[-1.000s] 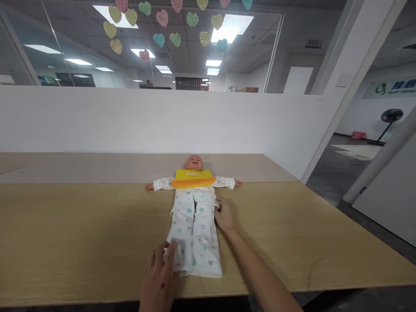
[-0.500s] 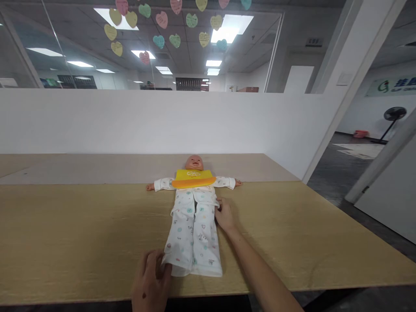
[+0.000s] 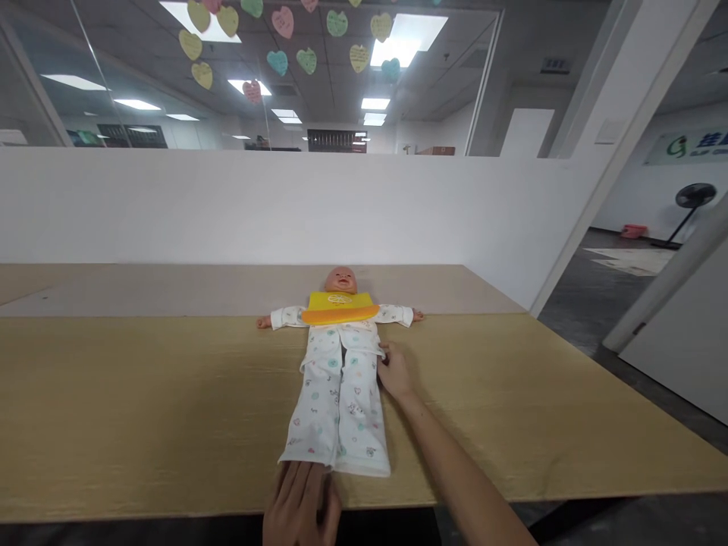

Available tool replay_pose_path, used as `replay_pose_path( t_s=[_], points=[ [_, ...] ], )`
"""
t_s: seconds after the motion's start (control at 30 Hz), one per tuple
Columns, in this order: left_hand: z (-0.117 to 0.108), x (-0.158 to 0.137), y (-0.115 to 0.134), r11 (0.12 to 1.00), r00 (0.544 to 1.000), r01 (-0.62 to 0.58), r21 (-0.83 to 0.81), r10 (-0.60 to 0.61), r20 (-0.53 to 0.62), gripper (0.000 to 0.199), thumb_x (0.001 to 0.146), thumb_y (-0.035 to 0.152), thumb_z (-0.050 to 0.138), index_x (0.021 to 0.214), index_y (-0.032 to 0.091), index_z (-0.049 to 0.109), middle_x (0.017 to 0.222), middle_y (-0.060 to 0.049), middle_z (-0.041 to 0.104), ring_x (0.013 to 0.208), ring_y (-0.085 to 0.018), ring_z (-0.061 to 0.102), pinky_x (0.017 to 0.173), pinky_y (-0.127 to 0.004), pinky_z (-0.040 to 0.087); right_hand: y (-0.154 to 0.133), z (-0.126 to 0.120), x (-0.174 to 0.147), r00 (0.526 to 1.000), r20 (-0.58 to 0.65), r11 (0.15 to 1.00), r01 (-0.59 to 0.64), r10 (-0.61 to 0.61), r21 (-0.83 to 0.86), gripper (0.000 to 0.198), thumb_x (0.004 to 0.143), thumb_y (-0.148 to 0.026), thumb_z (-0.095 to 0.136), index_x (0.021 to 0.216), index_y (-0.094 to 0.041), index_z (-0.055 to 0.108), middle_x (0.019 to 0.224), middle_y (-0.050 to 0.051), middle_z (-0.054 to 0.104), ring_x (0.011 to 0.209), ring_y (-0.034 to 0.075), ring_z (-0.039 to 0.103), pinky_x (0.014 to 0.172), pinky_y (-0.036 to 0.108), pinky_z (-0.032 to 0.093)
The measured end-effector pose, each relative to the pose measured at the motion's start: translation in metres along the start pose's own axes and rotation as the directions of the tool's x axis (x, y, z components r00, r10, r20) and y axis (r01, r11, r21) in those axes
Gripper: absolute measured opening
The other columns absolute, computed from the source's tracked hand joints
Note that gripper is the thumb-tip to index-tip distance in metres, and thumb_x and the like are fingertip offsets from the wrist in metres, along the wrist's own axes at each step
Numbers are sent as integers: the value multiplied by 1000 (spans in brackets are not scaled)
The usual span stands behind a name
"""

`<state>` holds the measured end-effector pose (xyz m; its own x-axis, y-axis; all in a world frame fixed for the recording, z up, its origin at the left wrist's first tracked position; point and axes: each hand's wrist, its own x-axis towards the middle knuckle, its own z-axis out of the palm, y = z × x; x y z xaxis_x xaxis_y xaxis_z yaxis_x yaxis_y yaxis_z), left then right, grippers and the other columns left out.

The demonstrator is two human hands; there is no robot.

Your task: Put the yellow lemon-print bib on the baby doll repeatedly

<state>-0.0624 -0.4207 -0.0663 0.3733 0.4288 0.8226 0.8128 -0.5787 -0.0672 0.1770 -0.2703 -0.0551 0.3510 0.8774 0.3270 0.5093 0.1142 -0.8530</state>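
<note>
A baby doll lies on its back, arms stretched out sideways, in a white patterned top. White printed trousers lie over its lower body, legs toward me. A yellow bib with an orange pocket edge covers its chest. My left hand is at the hem of the left trouser leg, fingers stretched out with their tips hidden under or inside the opening. At the doll's hip on the right, my right hand pinches the edge of the clothing; which layer it grips I cannot tell.
The doll lies on a wooden table, whose front edge runs just below the trouser hems. A white partition wall with glass above stands behind it. Beyond the opening at the right are a black fan and a red basin.
My left hand has moved right from the outer corner of the trouser hem, and its fingers now reach in at the leg opening. My right hand stays at the doll's hip.
</note>
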Motion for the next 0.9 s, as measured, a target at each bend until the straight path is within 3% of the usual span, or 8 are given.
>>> replay_pose_path(
  t_s=[0.2, 0.33, 0.47, 0.67, 0.9],
  points=[
    [0, 19, 3, 998, 984, 56, -10, -54, 168, 11, 86, 20, 49, 88, 16, 59, 78, -8, 66, 72, -23, 63, 64, -35, 51, -1, -2, -2, 1000, 4, 1000, 1, -1, -7, 33, 72, -27, 47, 102, -16, 58, 77, 4, 62, 68, 18, 56, 65, 29, 43],
    [2, 23, 4, 994, 963, 103, 33, -108, 249, 12, 85, 25, 53, 88, 18, 62, 81, -7, 67, 73, -23, 62, 65, -35, 49, -5, -7, -5, 998, 52, 999, -39, 38, 19, 35, 72, -28, 48, 104, -16, 57, 69, 0, 58, 64, 17, 54, 60, 26, 40],
    [4, 26, 10, 987, 951, 152, 42, -158, 265, 16, 87, 26, 51, 84, 20, 66, 78, -7, 67, 71, -23, 62, 65, -34, 47, -9, -10, -8, 998, 45, 999, -41, 41, -7, 33, 72, -27, 47, 103, -17, 57, 67, -1, 57, 64, 17, 55, 61, 27, 40],
    [6, 35, 27, 938, 911, 338, 82, -348, 223, 29, 89, 34, 52, 69, 20, 66, 71, -8, 66, 70, -27, 61, 66, -39, 45, -13, -10, -8, 999, 39, 999, -32, 32, 16, 31, 73, -27, 48, 100, -16, 57, 70, 1, 59, 66, 17, 55, 63, 27, 42],
    [9, 31, 35, 927, 903, 354, 125, -374, 211, 21, 87, 27, 51, 79, 17, 68, 81, -12, 67, 82, -30, 62, 75, -43, 45, -8, -8, -6, 999, 48, 999, -17, 15, 43, 32, 73, -30, 48, 101, -16, 57, 71, 1, 60, 66, 18, 56, 62, 27, 42]
  ],
)
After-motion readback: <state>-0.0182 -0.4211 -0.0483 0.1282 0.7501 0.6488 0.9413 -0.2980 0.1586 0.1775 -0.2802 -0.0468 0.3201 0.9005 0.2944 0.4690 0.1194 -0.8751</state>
